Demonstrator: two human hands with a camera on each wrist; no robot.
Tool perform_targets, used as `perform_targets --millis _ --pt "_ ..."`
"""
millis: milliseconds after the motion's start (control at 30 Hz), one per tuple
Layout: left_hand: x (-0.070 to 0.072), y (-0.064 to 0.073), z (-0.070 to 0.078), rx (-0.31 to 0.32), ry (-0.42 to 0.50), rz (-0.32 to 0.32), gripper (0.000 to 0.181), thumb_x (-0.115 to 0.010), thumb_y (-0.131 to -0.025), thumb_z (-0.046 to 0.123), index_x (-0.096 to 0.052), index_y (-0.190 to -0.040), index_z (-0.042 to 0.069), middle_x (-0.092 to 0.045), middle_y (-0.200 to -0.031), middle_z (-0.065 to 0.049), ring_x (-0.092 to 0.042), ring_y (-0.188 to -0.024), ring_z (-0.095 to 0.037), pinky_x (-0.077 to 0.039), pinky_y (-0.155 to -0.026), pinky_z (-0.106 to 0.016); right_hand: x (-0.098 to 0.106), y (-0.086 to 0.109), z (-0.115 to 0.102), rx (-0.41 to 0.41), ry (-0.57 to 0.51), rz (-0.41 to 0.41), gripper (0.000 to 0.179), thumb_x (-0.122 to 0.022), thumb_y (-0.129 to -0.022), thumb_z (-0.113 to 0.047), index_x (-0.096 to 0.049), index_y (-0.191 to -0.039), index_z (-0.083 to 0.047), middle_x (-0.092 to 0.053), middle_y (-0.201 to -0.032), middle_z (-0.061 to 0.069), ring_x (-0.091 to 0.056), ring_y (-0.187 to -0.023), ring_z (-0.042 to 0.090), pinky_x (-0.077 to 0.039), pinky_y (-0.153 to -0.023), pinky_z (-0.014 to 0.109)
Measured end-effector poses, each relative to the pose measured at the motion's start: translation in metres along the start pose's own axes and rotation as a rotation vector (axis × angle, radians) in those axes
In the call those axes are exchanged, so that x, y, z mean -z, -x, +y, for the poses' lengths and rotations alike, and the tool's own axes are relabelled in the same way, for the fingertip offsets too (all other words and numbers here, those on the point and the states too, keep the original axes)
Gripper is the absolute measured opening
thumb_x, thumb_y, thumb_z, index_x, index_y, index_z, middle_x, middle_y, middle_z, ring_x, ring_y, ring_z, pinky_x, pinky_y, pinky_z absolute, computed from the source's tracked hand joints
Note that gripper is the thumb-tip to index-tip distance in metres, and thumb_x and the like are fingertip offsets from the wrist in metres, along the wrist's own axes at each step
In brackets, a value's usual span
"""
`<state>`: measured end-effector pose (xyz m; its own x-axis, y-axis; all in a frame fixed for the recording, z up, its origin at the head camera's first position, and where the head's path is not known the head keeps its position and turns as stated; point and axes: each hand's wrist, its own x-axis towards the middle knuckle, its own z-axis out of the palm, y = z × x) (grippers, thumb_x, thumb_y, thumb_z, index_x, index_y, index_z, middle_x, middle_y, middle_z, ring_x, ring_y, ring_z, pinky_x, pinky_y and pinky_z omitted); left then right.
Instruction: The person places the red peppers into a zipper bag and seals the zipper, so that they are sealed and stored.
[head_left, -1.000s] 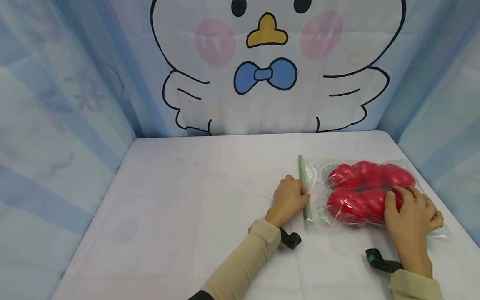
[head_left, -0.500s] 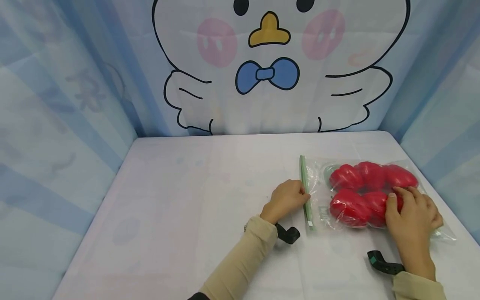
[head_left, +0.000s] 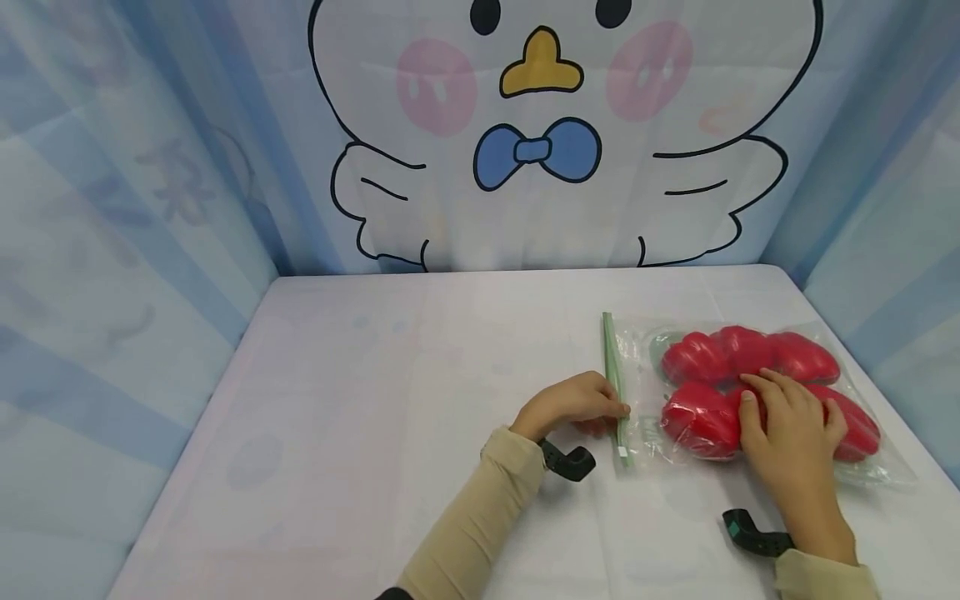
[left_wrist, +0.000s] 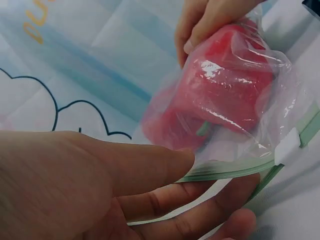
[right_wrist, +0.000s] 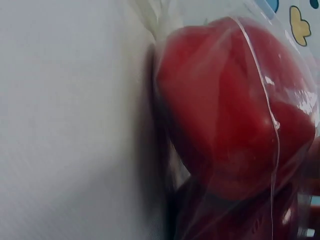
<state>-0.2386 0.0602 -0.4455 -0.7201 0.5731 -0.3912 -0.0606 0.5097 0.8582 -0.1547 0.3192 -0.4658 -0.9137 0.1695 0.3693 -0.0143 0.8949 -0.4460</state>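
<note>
In the head view, a clear zip bag (head_left: pixel 639 429) with a green zip edge (head_left: pixel 611 367) lies on the right of the table and holds several red bell peppers (head_left: pixel 701 421). My left hand (head_left: pixel 573 404) pinches the green edge at the bag's left end. In the left wrist view, the thumb (left_wrist: pixel 160 167) lies above the zip and the fingers curl beneath it, beside a white slider (left_wrist: pixel 287 147); one pepper's green stem (left_wrist: pixel 204 129) shows. My right hand (head_left: pixel 791 433) rests over the near row of peppers, hiding the middle one.
A white cloth covers the table (head_left: pixel 375 417). Behind it hangs a curtain (head_left: pixel 525 217) printed with a cartoon bird, and blue curtains close both sides. A black wrist mount (head_left: pixel 756 533) sticks out from the right wrist, another from the left.
My right hand has slid left from the near row's right pepper to its middle one. My left hand has moved down along the zip edge, still holding it.
</note>
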Motion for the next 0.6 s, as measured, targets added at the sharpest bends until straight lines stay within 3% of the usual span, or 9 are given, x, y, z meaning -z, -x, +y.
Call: perform_targets --millis 300,500,600 --pt "0.001 0.000 -0.001 -0.049 0.130 -0.005 0.027 -0.064 -0.102 0.010 -0.059 -0.075 0.007 -0.064 -0.070 -0.005 -0.058 -0.061 -0.013 -0.046 -0.054 -0.021 -0.012 0.006 -0.014 0.282 -0.106 0.039 0.042 -0.071 -0.090 -0.001 -0.067 -0.132 -0.003 -0.059 -0.142 0.026 -0.050 -0.130 0.049 -0.022 -0.121 0.072" --pt "0.000 -0.002 0.000 -0.059 0.213 0.014 0.023 -0.064 -0.103 0.011 -0.062 -0.079 0.009 -0.066 -0.069 -0.002 -0.062 -0.061 -0.012 -0.049 -0.056 -0.022 -0.014 0.008 -0.027 0.425 -0.137 -0.025 0.051 -0.085 -0.080 -0.004 -0.071 -0.129 -0.009 -0.065 -0.137 0.015 -0.055 -0.129 0.039 -0.040 -0.113 0.067" --pt "-0.002 -0.003 0.001 -0.058 0.286 0.021 0.023 -0.063 -0.103 0.010 -0.060 -0.080 0.009 -0.066 -0.070 -0.003 -0.065 -0.059 -0.012 -0.053 -0.055 -0.022 -0.016 0.011 -0.033 0.490 -0.122 -0.046 0.050 -0.088 -0.077 -0.008 -0.074 -0.124 -0.013 -0.066 -0.137 0.011 -0.055 -0.131 0.036 -0.040 -0.112 0.061"
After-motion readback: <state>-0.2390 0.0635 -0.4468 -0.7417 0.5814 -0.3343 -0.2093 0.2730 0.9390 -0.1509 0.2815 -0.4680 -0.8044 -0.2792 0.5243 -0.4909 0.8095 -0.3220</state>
